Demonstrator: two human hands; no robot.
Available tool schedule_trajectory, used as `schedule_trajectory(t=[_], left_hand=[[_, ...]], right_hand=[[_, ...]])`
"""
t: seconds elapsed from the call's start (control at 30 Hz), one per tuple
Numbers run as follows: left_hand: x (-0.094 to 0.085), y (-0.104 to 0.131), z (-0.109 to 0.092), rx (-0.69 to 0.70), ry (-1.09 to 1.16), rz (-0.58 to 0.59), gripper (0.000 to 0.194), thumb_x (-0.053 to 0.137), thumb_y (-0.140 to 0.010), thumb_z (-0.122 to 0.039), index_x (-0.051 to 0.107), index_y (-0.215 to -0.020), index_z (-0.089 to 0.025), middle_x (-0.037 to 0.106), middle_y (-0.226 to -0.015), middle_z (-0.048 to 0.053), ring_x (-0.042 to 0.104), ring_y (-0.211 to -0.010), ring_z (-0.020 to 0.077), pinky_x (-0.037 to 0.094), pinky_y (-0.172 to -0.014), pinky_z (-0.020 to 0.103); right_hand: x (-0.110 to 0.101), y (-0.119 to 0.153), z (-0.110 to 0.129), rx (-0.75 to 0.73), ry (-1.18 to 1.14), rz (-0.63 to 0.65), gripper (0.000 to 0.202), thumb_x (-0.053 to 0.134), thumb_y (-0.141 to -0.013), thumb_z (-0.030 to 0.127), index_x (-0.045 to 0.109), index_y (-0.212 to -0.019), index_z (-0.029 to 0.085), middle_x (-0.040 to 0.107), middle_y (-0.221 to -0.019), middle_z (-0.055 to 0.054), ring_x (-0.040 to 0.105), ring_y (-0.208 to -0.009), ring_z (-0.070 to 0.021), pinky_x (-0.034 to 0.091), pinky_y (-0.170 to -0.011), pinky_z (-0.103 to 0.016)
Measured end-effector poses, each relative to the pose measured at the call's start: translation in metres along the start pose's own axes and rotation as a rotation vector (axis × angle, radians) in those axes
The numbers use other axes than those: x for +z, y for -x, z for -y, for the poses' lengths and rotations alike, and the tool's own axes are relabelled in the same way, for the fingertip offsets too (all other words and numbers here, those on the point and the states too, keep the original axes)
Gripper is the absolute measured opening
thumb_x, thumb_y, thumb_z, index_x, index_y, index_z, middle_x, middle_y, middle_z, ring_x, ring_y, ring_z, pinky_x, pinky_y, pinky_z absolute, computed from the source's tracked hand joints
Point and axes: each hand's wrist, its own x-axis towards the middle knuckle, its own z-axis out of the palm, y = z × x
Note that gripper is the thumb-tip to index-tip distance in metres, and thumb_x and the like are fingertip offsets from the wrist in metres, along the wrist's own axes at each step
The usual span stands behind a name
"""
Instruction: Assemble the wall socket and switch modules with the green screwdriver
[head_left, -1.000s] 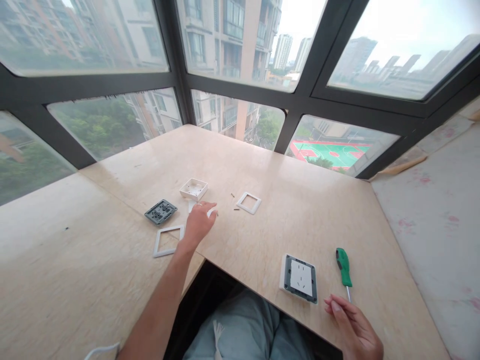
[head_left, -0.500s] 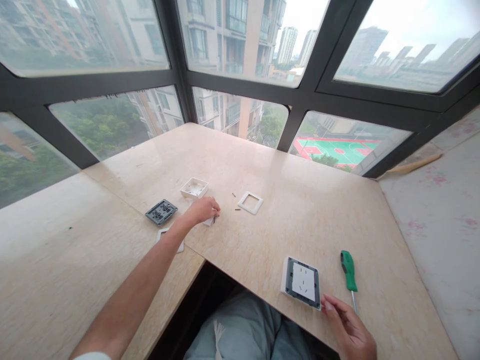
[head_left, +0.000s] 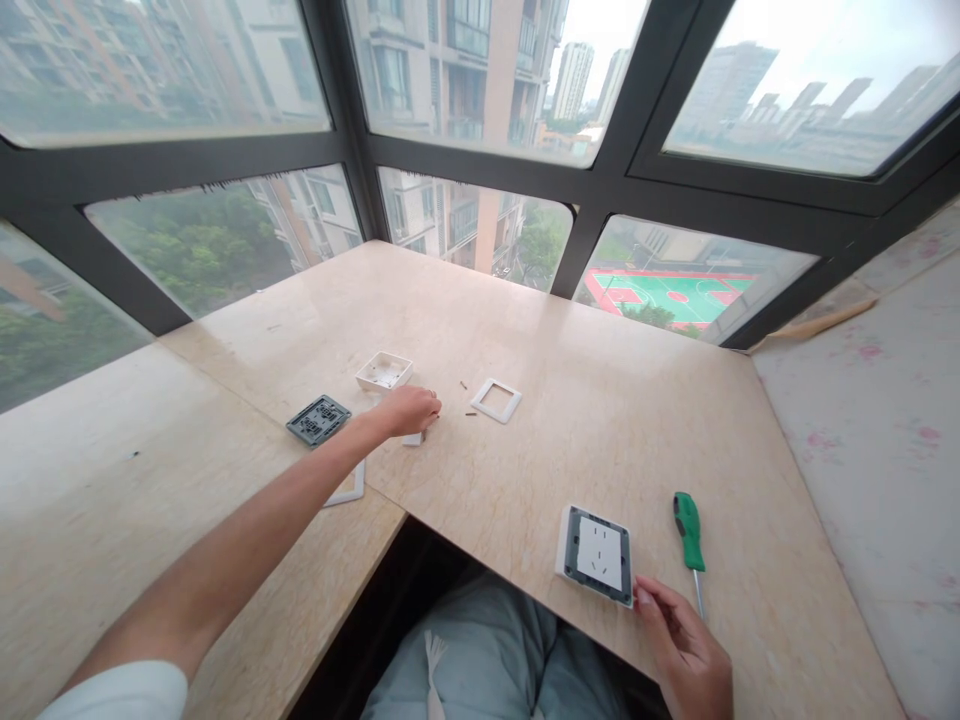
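My left hand (head_left: 411, 409) reaches out over the table with its fingers pinched together. Its fingertips are just above a small white piece (head_left: 413, 438), mostly covered by the hand; what they grip, if anything, is too small to make out. Close to the front edge lies a white wall socket (head_left: 600, 553) with a dark grey frame, face up on a white box. The thumb and fingers of my right hand (head_left: 686, 640) are closed at its lower right corner. Two small screws, one of them this screw (head_left: 470, 414), lie to the right of my left hand.
A white square cover frame (head_left: 512, 407) lies beyond the screws. Behind my left hand stands an open white box (head_left: 385, 371). A grey socket back (head_left: 319, 420) and another white frame (head_left: 360, 482) flank my left forearm. The green screwdriver (head_left: 689, 535) is at right.
My left hand has turned slightly, knuckles more upward, and stays by the small white piece. My right hand remains at the socket's corner. The whole view has shifted a little.
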Motion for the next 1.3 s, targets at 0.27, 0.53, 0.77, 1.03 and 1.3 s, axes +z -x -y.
schedule_trajectory(t=[0.27, 0.53, 0.77, 1.03, 1.3], left_hand=[[-0.001, -0.008, -0.008, -0.049, 0.055, -0.086, 0.008, 0.063, -0.072, -0.017, 0.068, -0.066, -0.017, 0.074, -0.078, 0.009, 0.069, -0.08, 0.0242, 0.046, -0.072, 0.03], [-0.006, -0.005, -0.095, -0.07, 0.421, -0.351, 0.018, 0.05, -0.088, -0.028, 0.063, -0.083, -0.016, 0.069, -0.073, 0.002, 0.062, -0.063, 0.0122, 0.046, -0.057, 0.02], [0.022, 0.025, -0.209, -0.026, 1.516, -0.314, 0.018, 0.068, -0.078, -0.032, 0.063, -0.07, -0.016, 0.066, -0.063, 0.0, 0.057, -0.051, 0.0089, 0.046, -0.053, 0.02], [0.05, 0.046, -0.25, -0.189, 1.807, -0.248, 0.021, 0.073, -0.075, -0.032, 0.061, -0.069, -0.016, 0.069, -0.063, 0.001, 0.052, -0.044, 0.0066, 0.045, -0.048, 0.019], [0.049, 0.05, -0.253, -0.306, 1.769, -0.203, 0.025, 0.077, -0.075, -0.036, 0.064, -0.072, -0.015, 0.069, -0.062, 0.0, 0.055, -0.046, 0.0072, 0.047, -0.05, 0.019]], right_hand=[[0.002, 0.001, 0.002, -0.012, -0.059, 0.012, 0.042, 0.067, -0.079, 0.058, 0.078, -0.09, 0.02, 0.08, -0.091, -0.01, 0.076, -0.082, -0.0267, 0.062, -0.075, -0.032], [0.004, 0.001, 0.009, -0.002, -0.2, 0.007, 0.035, 0.069, -0.082, 0.051, 0.078, -0.091, 0.018, 0.079, -0.089, -0.011, 0.076, -0.078, -0.0261, 0.064, -0.073, -0.034], [-0.001, 0.004, 0.017, -0.018, -0.286, -0.001, 0.028, 0.069, -0.084, 0.046, 0.077, -0.089, 0.019, 0.079, -0.083, -0.01, 0.075, -0.072, -0.024, 0.064, -0.068, -0.033], [-0.005, 0.01, 0.02, -0.017, -0.405, -0.028, 0.021, 0.069, -0.086, 0.039, 0.077, -0.089, 0.02, 0.078, -0.079, -0.007, 0.074, -0.066, -0.0199, 0.063, -0.063, -0.029], [-0.01, 0.02, 0.048, -0.122, -0.487, -0.069, 0.009, 0.067, -0.09, 0.022, 0.075, -0.093, 0.024, 0.077, -0.079, -0.002, 0.072, -0.065, -0.0134, 0.061, -0.062, -0.02]])
